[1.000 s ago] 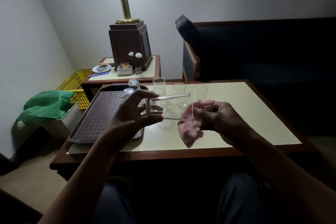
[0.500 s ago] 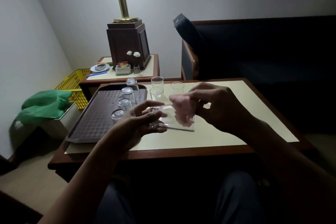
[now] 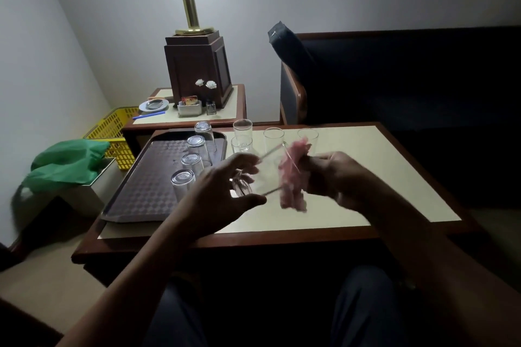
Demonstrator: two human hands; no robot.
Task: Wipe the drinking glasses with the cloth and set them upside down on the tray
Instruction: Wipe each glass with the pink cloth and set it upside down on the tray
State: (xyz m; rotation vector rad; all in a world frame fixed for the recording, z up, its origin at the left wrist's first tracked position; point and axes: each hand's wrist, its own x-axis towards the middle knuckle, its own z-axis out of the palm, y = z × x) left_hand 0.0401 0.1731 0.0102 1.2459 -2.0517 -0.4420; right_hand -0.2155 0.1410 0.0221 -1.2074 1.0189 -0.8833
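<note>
**Glass on its side, mouth toward the cloth**

Your left hand (image 3: pixel 222 191) grips the drinking glass (image 3: pixel 262 175) by its base, fingers curled round it, above the table (image 3: pixel 380 177). The glass lies sideways, its long axis running left to right. Its mouth faces your right hand (image 3: pixel 335 175), which pinches the bunched pink cloth (image 3: pixel 291 177) at the rim. The tray (image 3: pixel 141 191) lies just left, so your left hand is nearer for setting the glass mouth-down beside the four inverted glasses (image 3: pixel 191 162).

Left half of tray (image 3: pixel 141 177) bare; four inverted glasses (image 3: pixel 192 162) line its right side; upright glasses (image 3: pixel 242 128) block table (image 3: pixel 366 177) far edge.
</note>
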